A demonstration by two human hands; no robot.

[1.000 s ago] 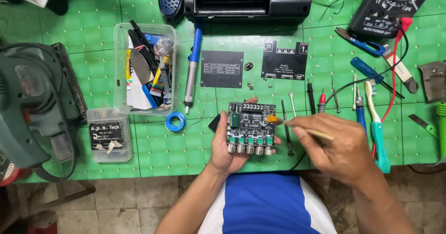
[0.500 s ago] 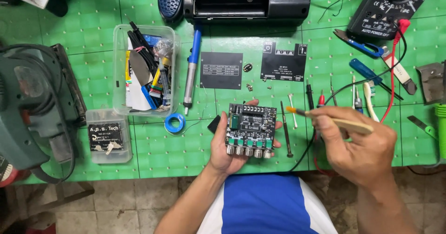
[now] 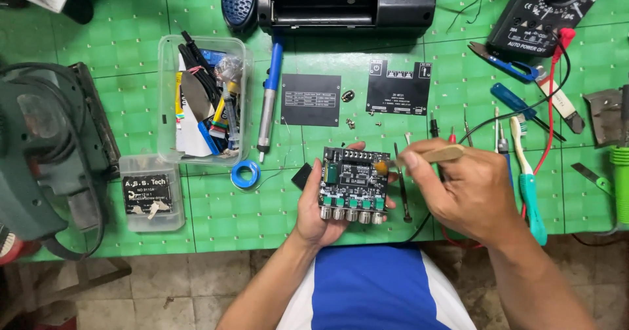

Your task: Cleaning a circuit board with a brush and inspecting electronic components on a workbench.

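My left hand (image 3: 316,212) holds a black circuit board (image 3: 352,183) with a row of silver knobs along its near edge, just above the green mat. My right hand (image 3: 466,192) grips a thin wooden-handled brush (image 3: 429,156) whose orange tip touches the board's right side. Two black panels lie beyond the board: a plain one (image 3: 310,99) and one with cut-outs (image 3: 398,87).
A clear tub of tools (image 3: 204,107), a blue desoldering pump (image 3: 268,97) and a blue solder spool (image 3: 245,173) lie to the left. A small plastic screw box (image 3: 149,194) and a green power tool (image 3: 39,153) sit far left. Screwdrivers, a toothbrush (image 3: 527,183) and multimeter leads lie on the right.
My right hand swung the brush away to the right, then brought it back so its tip touches the board's right side. The left hand kept the board steady.
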